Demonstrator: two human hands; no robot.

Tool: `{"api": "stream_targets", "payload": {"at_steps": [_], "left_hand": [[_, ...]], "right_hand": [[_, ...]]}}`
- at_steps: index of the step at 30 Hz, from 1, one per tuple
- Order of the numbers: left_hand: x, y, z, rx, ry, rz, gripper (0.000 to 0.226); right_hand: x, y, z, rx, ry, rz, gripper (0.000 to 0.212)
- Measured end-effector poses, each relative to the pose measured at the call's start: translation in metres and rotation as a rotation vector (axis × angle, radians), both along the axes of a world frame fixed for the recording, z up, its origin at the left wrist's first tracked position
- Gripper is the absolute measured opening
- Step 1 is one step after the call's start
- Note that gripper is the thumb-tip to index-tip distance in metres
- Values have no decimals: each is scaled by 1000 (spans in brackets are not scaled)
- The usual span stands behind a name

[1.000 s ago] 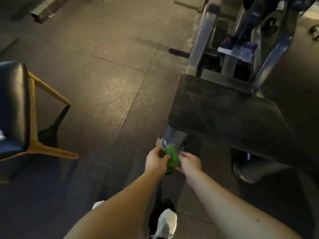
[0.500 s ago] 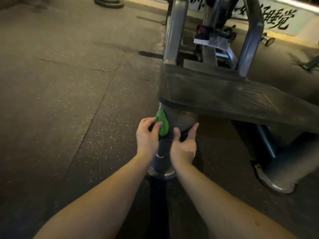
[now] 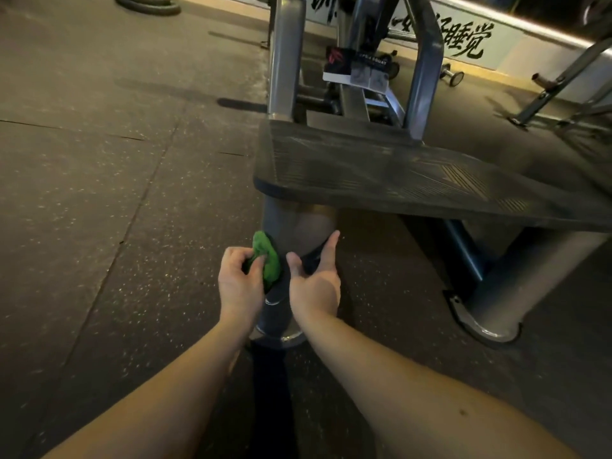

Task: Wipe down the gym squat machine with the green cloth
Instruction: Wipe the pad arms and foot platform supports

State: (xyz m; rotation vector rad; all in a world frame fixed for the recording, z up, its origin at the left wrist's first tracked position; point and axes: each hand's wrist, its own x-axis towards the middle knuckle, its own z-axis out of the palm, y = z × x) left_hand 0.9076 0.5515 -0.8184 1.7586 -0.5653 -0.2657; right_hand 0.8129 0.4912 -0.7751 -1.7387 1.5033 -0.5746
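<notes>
The squat machine fills the right half of the view: a dark ribbed footplate (image 3: pixel 397 173) on grey tube legs. Its near left leg (image 3: pixel 298 226) runs down to a round foot on the floor. My left hand (image 3: pixel 240 283) is closed on the bunched green cloth (image 3: pixel 266 260) and presses it against the left side of that leg. My right hand (image 3: pixel 314 279) lies flat on the right side of the same leg, fingers spread, thumb and index finger pointing up. It holds nothing.
A second grey leg (image 3: pixel 516 279) stands on the right under the footplate. Grey uprights (image 3: pixel 286 54) rise behind the plate. A dumbbell (image 3: pixel 452 76) lies by the back wall, a black tyre-like ring (image 3: pixel 145 5) far left. Speckled rubber floor (image 3: pixel 99 210) spreads to the left.
The view has dropped closer to the machine leg and the chair has left the frame. My right hand let go of the cloth and spread on the leg; my left hand keeps the cloth against it.
</notes>
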Motion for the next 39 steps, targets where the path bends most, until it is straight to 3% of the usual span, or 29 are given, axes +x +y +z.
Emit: {"api": "stream_targets", "payload": {"at_steps": [4, 8, 13, 18, 22, 27, 30, 34, 39], "left_hand": [[-22, 19, -26, 139, 179, -44, 14], [-17, 5, -4, 38, 59, 14, 14], [-13, 4, -15, 4, -143, -101, 31], [-23, 31, -61, 214, -51, -245, 31], [-23, 26, -58, 206, -56, -245, 30], [-10, 8, -16, 79, -245, -240, 29], [-13, 9, -24, 66, -240, -233, 30], [-21, 28, -64, 263, -182, -308, 29], [-20, 28, -67, 311, -239, -329, 32]], "right_hand": [[0, 6, 2, 7, 32, -22, 94], [-3, 4, 2, 60, 7, 30, 93], [-7, 2, -4, 89, -1, 40, 85], [-3, 1, -11, 74, 26, 21, 84], [-6, -3, -11, 95, 40, 26, 84], [-13, -8, -9, 126, -14, 55, 85], [-23, -12, -12, 136, -41, 58, 80], [-30, -9, -20, 132, -23, 72, 75], [-32, -22, -27, 133, 4, 59, 71]]}}
